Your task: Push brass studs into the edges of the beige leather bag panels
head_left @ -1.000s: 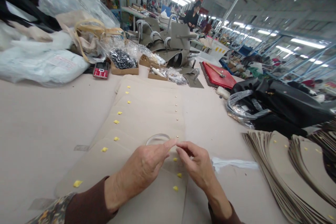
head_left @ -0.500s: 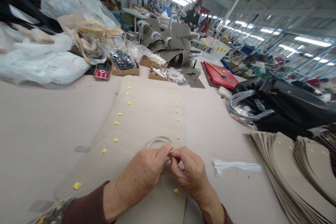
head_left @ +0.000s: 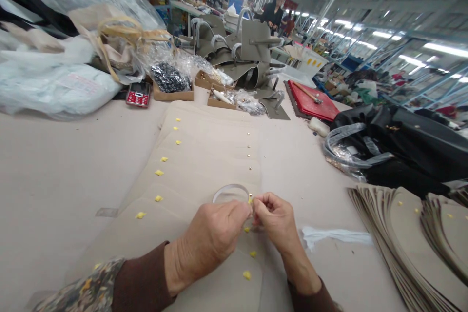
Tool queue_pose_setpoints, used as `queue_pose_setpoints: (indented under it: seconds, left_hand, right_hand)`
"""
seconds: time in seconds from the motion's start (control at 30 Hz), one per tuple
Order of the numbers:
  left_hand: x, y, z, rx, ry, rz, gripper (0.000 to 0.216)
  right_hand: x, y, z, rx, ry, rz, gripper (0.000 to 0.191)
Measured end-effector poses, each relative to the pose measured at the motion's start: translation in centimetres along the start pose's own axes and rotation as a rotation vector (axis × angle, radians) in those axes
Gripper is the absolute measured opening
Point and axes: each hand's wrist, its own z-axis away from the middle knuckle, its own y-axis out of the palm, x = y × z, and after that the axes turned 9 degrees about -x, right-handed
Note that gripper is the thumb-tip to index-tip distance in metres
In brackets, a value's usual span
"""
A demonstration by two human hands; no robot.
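My left hand (head_left: 219, 229) is closed, with a narrow pale ring (head_left: 231, 186), like a thin roll of tape, standing out above its fingers. My right hand (head_left: 276, 219) is pinched beside the left fingertips. Between the fingertips shows a small yellow piece (head_left: 250, 199), right by a metal stud (head_left: 250, 195). Whether the right fingers grip it is hard to see. Under both hands lie overlapping beige panels (head_left: 204, 156). Yellow bits (head_left: 159, 172) dot their left side, and others (head_left: 253, 254) sit below my hands on the right. Bare metal studs (head_left: 250, 168) run farther up.
Stacked beige panels (head_left: 380, 234) fan out at right, near a black bag (head_left: 413, 151). A white strip (head_left: 336, 235) lies beside my right hand. Behind are a red pad (head_left: 310, 100) with a hammer, small boxes (head_left: 173, 93), a red phone (head_left: 139, 94) and plastic bags (head_left: 54, 87).
Both hands have moved right and slightly up the panels, to the nearest stud. Yellow bits below them on the right now show. The camera view has shifted slightly.
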Motion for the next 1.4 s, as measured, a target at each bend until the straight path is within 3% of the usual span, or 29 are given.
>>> queue_pose_setpoints:
  seconds: [0.17,0.27,0.53,0.7,0.83,1.03,1.2,1.3,1.4]
  left_hand:
    - [0.6,1.2,0.6,0.271,-0.013,-0.274,0.012]
    - [0.8,1.8,0.8,0.378,-0.014,-0.305,0.008]
    - [0.7,2.0,1.0,0.401,-0.019,-0.321,0.005]
    - [0.6,1.9,0.8,0.437,-0.046,-0.340,0.004]
    - [0.6,1.7,0.8,0.432,-0.038,-0.321,0.004]
    - [0.6,1.9,1.0,0.436,-0.032,-0.317,0.005]
    - [0.8,1.8,0.8,0.437,-0.057,-0.302,0.005]
    - [1.2,0.9,0.4,0.342,-0.075,-0.263,0.008]
    - [1.8,-0.2,0.2,0.130,-0.068,-0.171,0.016]
  right_hand:
    - [-1.1,-1.1,-2.7,0.102,0.072,-0.010,0.039]
    - [-1.5,-0.9,-3.2,0.111,0.055,0.072,0.039]
    - [-0.5,0.0,-3.3,0.074,-0.143,0.410,0.025]
    - [-1.1,-0.3,-3.0,0.001,-0.087,0.331,0.030]
    - [-1.7,-0.7,-1.9,-0.005,-0.086,0.237,0.028]
    - [-0.9,0.1,-1.6,-0.057,-0.367,0.548,0.025]
    - [0.0,1.0,-2.8,-0.043,-0.374,0.699,0.017]
    - [0.7,0.6,-2.6,0.012,-0.365,0.765,0.015]
    - [1.3,-0.5,-1.6,0.133,-0.343,0.799,0.017]
